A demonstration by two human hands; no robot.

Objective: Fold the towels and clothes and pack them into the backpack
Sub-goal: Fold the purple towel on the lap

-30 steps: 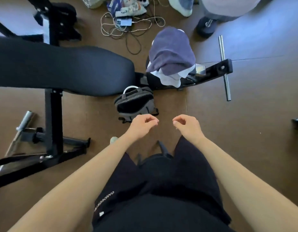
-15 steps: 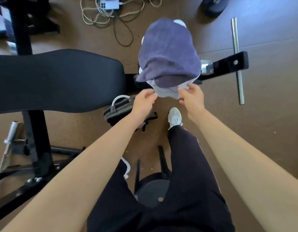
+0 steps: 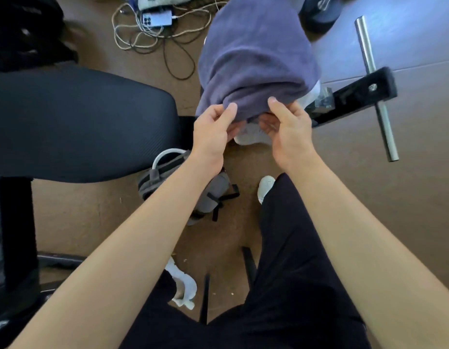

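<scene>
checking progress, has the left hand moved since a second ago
Yes: the left hand went forward, from by the backpack to the purple towel, whose edge it pinches.

Towel (image 3: 256,59): plain dusty purple, no pattern. Cloth (image 3: 253,138) under its lower edge: white, plain. Backpack (image 3: 213,197): grey body, black straps, white loop handle on top. Cushion (image 3: 79,122): black, with fine ribbed lines running across it. Frame bar (image 3: 352,96): black. Rod (image 3: 386,132) through it: bare silver metal. Post (image 3: 14,222) at left: black. Floor (image 3: 369,210): plain brown, pale bluish glare at upper right. Trousers (image 3: 294,248): plain black. Shoe (image 3: 265,187): white. Sock (image 3: 183,285): white. Cables (image 3: 132,39): off-white tangle plus a black cord. Phone (image 3: 156,20): pale blue-grey back, dark lenses.
</scene>
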